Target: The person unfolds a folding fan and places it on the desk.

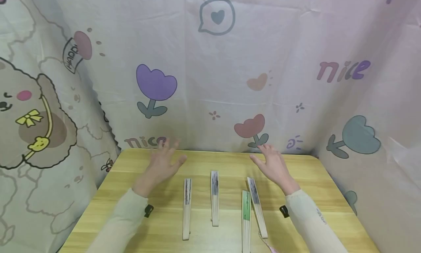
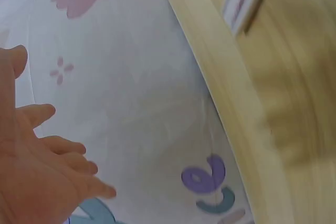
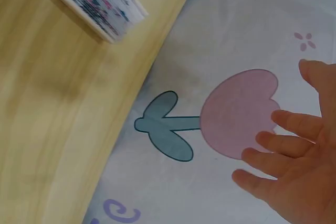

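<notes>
Several folded hand fans lie on the wooden table. One folded fan (image 1: 186, 209) is at the left, another fan (image 1: 215, 198) near the middle. To the right lie a green-topped fan (image 1: 246, 220) and, leaning close beside it, a fan with a pink tassel (image 1: 257, 207). My left hand (image 1: 161, 166) hovers over the far left part of the table, fingers spread, holding nothing. Over the far right part hovers my right hand (image 1: 273, 165), its fingers also extended around no object. In the right wrist view, the end of a fan with a printed pattern (image 3: 100, 3) shows away from that hand.
The table (image 1: 105, 209) meets a printed cloth backdrop (image 1: 204, 81) at its far edge. More printed cloth (image 1: 88, 143) hangs at the left side, and cloth also stands at the right. Small black pieces (image 1: 149, 210) sit at both sleeves.
</notes>
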Motion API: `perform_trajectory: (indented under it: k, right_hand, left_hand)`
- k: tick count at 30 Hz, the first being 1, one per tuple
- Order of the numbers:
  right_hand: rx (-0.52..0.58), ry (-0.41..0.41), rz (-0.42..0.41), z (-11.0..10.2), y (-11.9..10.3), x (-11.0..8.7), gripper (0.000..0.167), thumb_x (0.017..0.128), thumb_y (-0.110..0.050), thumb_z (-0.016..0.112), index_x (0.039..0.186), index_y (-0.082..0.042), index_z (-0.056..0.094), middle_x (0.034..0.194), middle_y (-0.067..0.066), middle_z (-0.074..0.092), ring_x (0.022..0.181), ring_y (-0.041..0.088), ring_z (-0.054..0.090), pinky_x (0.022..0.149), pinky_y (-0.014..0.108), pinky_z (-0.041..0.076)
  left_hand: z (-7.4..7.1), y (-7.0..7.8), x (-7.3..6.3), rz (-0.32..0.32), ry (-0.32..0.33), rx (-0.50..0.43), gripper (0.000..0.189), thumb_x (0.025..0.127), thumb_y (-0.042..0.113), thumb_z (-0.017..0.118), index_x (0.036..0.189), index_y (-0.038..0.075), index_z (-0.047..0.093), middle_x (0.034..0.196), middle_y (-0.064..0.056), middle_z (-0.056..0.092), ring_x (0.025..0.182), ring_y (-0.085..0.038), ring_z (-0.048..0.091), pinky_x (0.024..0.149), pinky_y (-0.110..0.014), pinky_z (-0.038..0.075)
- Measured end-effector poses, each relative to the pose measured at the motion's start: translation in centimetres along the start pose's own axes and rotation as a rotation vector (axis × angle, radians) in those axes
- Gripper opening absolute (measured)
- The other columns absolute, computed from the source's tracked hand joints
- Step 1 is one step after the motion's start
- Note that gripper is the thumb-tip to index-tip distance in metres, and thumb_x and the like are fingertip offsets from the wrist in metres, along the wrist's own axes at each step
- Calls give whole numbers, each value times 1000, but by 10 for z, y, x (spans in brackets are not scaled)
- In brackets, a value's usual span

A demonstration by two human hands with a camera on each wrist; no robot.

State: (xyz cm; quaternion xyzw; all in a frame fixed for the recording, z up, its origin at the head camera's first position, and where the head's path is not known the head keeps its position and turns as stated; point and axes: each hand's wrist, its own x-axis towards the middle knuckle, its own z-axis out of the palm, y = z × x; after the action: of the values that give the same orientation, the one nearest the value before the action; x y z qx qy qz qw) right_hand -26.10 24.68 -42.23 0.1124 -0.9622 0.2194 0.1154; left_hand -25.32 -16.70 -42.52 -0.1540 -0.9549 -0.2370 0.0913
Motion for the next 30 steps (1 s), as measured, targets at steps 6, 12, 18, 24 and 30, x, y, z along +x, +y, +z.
perform_trajectory:
  k: [6,12,18,24,30]
  right_hand:
    - [61,67,2,10,8,-10,60,106,-39,64,142,8,58,144,32,60,135,52,57,117,65,48]
    - [74,92,33,18,11,-21,50,105,-31,66,133,10,65,133,31,67,126,52,63,111,65,54]
    - [79,92,45,27,12,-31,40,103,-24,70,126,9,70,123,29,73,110,46,71,96,59,63]
    - [56,103,59,38,14,-42,31,99,-18,72,118,6,74,112,25,76,88,34,74,78,49,68]
    - [53,81,79,49,16,-56,27,95,-13,76,113,7,74,107,24,76,75,20,69,69,40,67]
  left_hand:
    - [22,26,-1,54,-40,-163,77,108,51,54,167,10,26,172,-29,16,159,-54,11,127,-78,11]
    - [45,49,0,29,-83,-311,76,108,43,58,168,11,23,173,-20,23,159,-46,23,131,-68,23]
    - [75,69,1,21,-93,-432,60,109,32,58,162,10,39,155,-26,53,142,-47,53,119,-65,47]
    - [108,88,3,49,-117,-546,47,111,28,55,151,4,54,131,-23,72,115,-37,74,98,-51,66]
    - [136,110,7,4,-136,-617,39,109,23,59,142,3,63,115,-15,78,99,-27,76,80,-38,69]
